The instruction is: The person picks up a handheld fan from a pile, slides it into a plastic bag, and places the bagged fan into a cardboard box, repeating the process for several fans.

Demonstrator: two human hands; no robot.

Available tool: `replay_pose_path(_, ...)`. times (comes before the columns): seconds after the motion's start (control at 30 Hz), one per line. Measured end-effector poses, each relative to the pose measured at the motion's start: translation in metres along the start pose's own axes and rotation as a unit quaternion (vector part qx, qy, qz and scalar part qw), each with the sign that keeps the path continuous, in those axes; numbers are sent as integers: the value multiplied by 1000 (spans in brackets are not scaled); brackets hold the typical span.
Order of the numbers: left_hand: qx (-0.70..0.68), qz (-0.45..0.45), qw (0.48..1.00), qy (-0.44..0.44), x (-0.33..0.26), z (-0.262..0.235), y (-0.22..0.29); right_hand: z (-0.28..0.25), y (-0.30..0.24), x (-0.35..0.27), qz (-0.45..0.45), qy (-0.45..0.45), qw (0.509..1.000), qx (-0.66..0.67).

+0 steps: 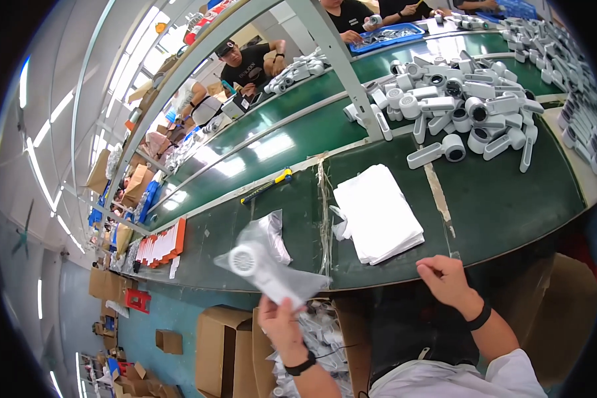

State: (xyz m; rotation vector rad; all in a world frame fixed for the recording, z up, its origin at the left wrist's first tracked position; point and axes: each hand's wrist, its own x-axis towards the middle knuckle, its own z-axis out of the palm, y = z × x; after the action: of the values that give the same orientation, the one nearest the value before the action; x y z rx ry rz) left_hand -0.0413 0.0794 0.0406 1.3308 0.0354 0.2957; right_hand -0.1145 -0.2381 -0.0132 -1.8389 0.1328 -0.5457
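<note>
Two hands, left (280,323) gripping bagged white dryer (266,270), right (446,274) perhaps empty

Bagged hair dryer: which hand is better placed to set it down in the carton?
Left, probably. The left hand already grips the bagged hair dryer above the open carton; the right hand is empty, near the bag stack.

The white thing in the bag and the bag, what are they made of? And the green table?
White handheld device: looks like hard moulded plastic, matt, with a round grille. Clear bag around it: thin plastic film, seemingly; it crinkles and shines. The left hand holds both. Green table: a smooth, slightly glossy surface, maybe rubber or vinyl, since lamps reflect in it. The right hand holds nothing that shows.
</note>
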Motion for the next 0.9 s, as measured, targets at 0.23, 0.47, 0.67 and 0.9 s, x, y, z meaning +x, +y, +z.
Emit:
replay_pose_path(0.23,177,35,966,183,96,-76,-24,-12,30,7,41,53,998,12)
replay_pose_path(0.47,269,30,944,188,141,-79,-80,-13,34,11,62,51,996,27)
replay_pose_path(0.67,554,433,686,187,114,-27,-68,-16,29,10,75,61,995,12)
replay_pose_path(0.9,157,-6,987,-44,38,66,-95,-25,24,27,158,9,976,146)
